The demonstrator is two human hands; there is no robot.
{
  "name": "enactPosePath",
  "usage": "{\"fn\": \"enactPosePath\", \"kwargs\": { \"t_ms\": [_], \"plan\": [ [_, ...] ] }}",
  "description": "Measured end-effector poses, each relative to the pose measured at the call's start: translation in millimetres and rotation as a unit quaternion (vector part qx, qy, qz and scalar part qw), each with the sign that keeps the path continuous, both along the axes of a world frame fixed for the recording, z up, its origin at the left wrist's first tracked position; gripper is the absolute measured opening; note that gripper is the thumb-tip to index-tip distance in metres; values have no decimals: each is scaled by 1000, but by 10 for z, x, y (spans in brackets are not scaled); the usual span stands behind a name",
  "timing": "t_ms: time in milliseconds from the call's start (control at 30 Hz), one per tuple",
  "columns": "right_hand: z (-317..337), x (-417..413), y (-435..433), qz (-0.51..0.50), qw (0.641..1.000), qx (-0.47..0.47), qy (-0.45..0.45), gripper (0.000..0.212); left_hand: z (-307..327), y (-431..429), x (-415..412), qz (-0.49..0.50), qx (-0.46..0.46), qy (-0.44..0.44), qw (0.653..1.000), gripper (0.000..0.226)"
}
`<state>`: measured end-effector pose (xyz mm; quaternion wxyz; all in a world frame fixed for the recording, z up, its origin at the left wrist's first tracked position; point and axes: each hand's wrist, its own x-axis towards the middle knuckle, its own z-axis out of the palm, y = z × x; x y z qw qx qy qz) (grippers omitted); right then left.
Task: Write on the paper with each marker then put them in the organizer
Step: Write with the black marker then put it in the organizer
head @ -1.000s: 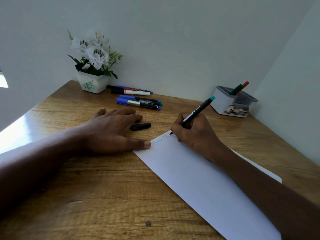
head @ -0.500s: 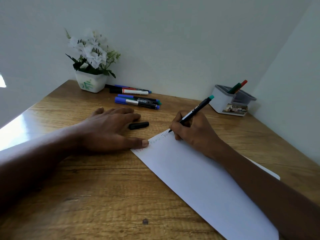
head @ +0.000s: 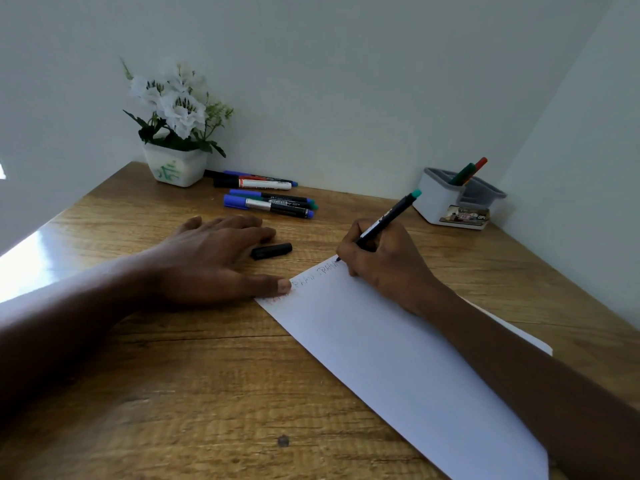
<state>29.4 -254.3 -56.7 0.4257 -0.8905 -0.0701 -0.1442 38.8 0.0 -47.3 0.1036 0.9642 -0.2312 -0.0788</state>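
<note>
- On the counter, the paper shows a line of writing that has grown rightward since a second ago; this marker's turn seems nearly done.
- Left grip lies spread flat, thumb pressing the paper's corner.
- Right grip pinches the teal-ended marker, tip on the paper.
- The organizer holds two markers.

The tabletop under my arms is wood-grain, varnished smooth, with a bright glare on its left side. My paper is plain matt white. The marker I hold has a smooth black plastic barrel. The organizer looks like matt white and grey plastic, and the flower pot is smooth and white.
</note>
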Motion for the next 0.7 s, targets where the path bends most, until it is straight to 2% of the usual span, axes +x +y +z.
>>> {"fn": "enactPosePath", "kwargs": {
  "t_ms": [200,333,533,700],
  "plan": [
    [5,-7,18,-16,1000,2,7,18,1,2,-16,1,-1,1,1000,122],
    [17,-10,0,-35,998,47,2,22,20,-5,-25,1,-2,6,1000,123],
    [13,-10,14,-23,1000,11,9,18,13,1,-20,0,-3,2,1000,122],
    [16,-22,-3,-18,1000,18,14,21,17,-4,-21,1,0,7,1000,122]
  ]
}}
